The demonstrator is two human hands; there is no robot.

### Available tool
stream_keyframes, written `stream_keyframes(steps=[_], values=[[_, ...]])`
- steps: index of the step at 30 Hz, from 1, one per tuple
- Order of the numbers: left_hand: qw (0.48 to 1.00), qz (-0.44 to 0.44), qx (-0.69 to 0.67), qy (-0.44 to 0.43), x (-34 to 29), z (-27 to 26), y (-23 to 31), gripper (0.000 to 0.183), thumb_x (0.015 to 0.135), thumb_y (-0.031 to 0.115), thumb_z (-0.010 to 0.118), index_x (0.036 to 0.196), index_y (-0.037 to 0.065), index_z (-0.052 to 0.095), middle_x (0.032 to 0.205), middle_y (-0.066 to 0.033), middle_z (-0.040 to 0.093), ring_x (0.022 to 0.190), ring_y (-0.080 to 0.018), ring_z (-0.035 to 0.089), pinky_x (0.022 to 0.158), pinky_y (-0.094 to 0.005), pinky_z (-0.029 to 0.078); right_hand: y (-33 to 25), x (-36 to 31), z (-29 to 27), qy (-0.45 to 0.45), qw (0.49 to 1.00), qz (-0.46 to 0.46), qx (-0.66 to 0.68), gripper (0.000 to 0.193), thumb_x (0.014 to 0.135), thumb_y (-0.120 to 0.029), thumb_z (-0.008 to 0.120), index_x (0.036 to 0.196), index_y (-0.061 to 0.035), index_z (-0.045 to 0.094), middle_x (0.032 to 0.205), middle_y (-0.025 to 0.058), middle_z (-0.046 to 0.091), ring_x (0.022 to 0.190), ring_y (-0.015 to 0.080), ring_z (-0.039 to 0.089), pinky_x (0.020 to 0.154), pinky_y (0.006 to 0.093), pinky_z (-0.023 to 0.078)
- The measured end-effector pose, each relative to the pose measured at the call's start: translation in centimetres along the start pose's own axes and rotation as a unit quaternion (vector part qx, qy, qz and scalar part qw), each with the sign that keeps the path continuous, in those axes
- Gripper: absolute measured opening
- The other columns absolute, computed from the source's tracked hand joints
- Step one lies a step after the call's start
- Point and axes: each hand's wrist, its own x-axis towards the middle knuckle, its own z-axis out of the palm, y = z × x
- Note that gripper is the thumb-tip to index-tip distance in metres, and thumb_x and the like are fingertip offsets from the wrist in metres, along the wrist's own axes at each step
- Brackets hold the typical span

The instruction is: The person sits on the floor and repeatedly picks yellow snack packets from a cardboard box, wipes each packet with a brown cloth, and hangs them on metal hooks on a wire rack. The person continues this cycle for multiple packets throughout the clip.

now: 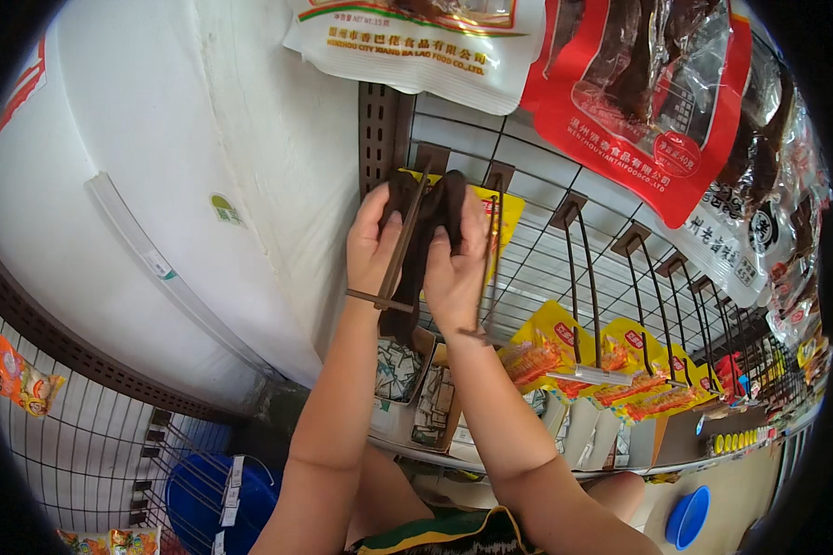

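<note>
Lists company and net weight on white packet (426,57) at twelve o'clock, red packet (637,139) at two o'clock.

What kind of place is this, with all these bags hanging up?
Probably a shop that sells snacks. A big red food packet hangs up front, yellow packets hang in a row, and rows of metal hooks stick out from a wire rack.

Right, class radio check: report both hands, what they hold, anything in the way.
Left hand, right hand: both gripping dark cloth. Cloth bunched, hanging between them. Metal hook crossing in front; yellow packet behind.
</note>
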Motion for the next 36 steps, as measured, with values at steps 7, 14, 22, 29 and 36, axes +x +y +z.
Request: stream_keyframes(steps=[7,14,22,29,36], values=[[0.996,0.002,0.037,-0.083,3.5,0.0,0.2,0.038,0.085,-0.004,0.043,0.123,-0.002,0.042,0.116,-0.0093,0.051,0.106,-0.0155,0.05,0.094,-0.0269,0.037,0.4,3.0,1.2,-0.073,0.996,-0.012,-0.04,0.056,0.065,0.014,0.04,0.12,0.0058,0.043,0.118,0.0219,0.047,0.112,0.033,0.047,0.097,0.0329,0.035],[0.993,-0.025,-0.084,-0.085,2.8,0.1,1.8,0.04,0.08,-0.008,0.043,0.119,0.001,0.043,0.108,-0.006,0.053,0.102,-0.0131,0.05,0.09,-0.0244,0.039,0.0,2.7,0.8,-0.095,0.995,-0.016,0.001,0.059,0.061,0.013,0.038,0.119,0.0059,0.04,0.116,0.0222,0.046,0.111,0.0356,0.044,0.098,0.0353,0.033],[0.997,-0.007,-0.015,-0.069,-0.9,-1.4,4.9,0.039,0.081,-0.004,0.042,0.12,-0.001,0.043,0.113,-0.009,0.051,0.106,-0.0166,0.05,0.093,-0.0285,0.038,-3.9,0.0,-0.5,-0.104,0.993,-0.049,0.015,0.06,0.059,0.01,0.039,0.119,0.0054,0.041,0.117,0.0247,0.044,0.111,0.0409,0.043,0.098,0.04,0.033],[0.998,0.05,0.021,-0.034,-4.7,-1.7,8.1,0.039,0.075,-0.003,0.044,0.114,-0.003,0.047,0.115,-0.0154,0.051,0.106,-0.0231,0.05,0.094,-0.0324,0.037,-8.8,-2.7,-1.4,-0.122,0.992,-0.004,0.036,0.055,0.064,0.009,0.045,0.119,0.005,0.042,0.122,0.0218,0.04,0.11,0.037,0.043,0.097,0.0379,0.033],[0.997,0.058,0.043,0.01,-7.5,-1.4,9.8,0.032,0.07,-0.005,0.047,0.101,-0.001,0.055,0.109,-0.0196,0.053,0.099,-0.0295,0.053,0.087,-0.0363,0.041,-10.5,-4.2,-2.6,-0.111,0.991,0.039,0.061,0.04,0.074,0.002,0.054,0.114,0.0055,0.049,0.118,0.0207,0.044,0.105,0.0308,0.046,0.091,0.0352,0.037]])
